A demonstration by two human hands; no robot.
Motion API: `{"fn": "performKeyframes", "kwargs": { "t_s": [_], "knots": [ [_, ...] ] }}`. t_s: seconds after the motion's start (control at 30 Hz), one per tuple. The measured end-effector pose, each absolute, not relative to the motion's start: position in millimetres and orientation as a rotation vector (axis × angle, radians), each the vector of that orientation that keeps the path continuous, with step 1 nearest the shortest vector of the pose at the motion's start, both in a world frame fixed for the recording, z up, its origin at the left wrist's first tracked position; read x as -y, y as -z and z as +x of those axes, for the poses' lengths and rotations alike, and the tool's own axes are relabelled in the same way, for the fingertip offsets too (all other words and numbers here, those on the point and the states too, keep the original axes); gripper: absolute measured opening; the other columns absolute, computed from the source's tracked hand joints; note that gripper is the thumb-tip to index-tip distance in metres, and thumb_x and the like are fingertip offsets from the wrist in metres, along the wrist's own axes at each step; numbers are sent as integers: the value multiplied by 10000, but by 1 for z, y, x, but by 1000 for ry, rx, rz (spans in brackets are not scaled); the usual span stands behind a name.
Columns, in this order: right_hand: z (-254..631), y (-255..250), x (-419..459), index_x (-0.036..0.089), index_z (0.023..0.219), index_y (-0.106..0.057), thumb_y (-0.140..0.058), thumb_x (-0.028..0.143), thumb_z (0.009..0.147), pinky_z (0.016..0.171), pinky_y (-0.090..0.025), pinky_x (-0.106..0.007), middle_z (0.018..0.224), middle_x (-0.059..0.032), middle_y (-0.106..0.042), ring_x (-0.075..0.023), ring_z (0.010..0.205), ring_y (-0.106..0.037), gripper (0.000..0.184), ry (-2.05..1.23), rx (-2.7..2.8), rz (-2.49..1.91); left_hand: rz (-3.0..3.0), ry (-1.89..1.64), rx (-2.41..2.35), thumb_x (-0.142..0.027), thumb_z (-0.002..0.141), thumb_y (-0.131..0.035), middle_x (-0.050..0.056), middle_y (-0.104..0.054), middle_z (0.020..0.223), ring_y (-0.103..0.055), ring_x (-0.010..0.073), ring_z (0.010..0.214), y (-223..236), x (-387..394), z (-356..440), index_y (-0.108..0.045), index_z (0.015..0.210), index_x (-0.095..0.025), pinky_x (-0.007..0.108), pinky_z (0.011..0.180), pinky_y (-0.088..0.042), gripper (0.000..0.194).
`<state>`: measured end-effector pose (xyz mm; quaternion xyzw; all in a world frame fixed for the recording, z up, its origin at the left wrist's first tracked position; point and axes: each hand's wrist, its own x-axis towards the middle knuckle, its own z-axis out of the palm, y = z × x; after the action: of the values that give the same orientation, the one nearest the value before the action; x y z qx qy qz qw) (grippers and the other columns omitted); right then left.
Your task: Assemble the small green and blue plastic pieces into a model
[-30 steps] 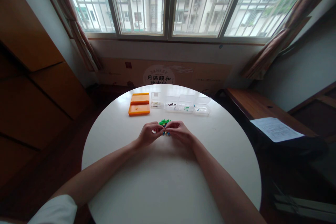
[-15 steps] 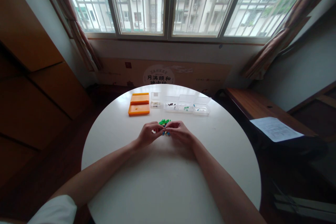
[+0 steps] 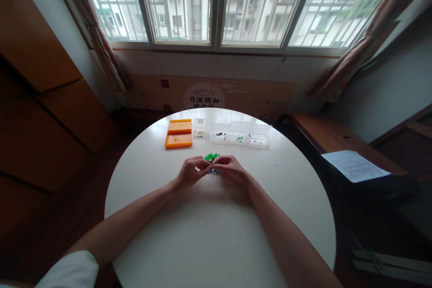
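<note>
My left hand (image 3: pixel 193 170) and my right hand (image 3: pixel 232 169) meet at the middle of the white table, fingertips closed together. Between them is a small model of building bricks (image 3: pixel 211 156), bright green on its far side with blue and pale pieces nearer to me. Both hands pinch at its near part. Fingers cover much of it, and whatever tiny piece may be between the fingertips is too small to make out.
Beyond my hands an open orange box (image 3: pixel 178 140) stands on the round white table (image 3: pixel 202 234). Right of it are several open clear plastic boxes (image 3: pixel 259 140) with small loose pieces in them. A printed sheet (image 3: pixel 354 165) lies on a brown bench (image 3: pixel 317 130) at the right.
</note>
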<state>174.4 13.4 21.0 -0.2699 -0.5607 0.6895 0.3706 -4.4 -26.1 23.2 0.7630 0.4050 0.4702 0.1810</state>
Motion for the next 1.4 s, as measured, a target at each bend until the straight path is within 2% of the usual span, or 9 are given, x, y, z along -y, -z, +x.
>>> {"fn": "performKeyframes", "kwargs": {
  "t_s": [0.33, 0.93, 1.4],
  "knots": [
    [175, -20, -14, 127, 754, -688, -761, 298, 609, 578, -408, -255, 720, -49, -649, -132, 641, -563, 236, -1769, 1443, -695, 2151, -1333, -1142, -288, 788, -597, 23, -589, 629, -506, 86, 543, -24, 26, -5, -672, 742, -136, 190, 520, -418, 176],
    [174, -19, -13, 132, 765, -690, -768, 307, 598, 628, -434, -276, 750, -56, -659, -148, 682, -586, 254, -1774, 1418, -671, 2155, -1360, -1111, -278, 789, -592, 20, -584, 619, -501, 82, 531, -24, 26, -4, -668, 735, -135, 186, 516, -417, 171],
    [175, -19, -14, 131, 759, -687, -758, 262, 620, 609, -413, -258, 735, -47, -653, -133, 664, -575, 204, -1783, 1411, -674, 2161, -1344, -1105, -272, 791, -593, 22, -589, 630, -507, 84, 540, -24, 26, -4, -667, 737, -136, 189, 525, -421, 164]
  ]
}}
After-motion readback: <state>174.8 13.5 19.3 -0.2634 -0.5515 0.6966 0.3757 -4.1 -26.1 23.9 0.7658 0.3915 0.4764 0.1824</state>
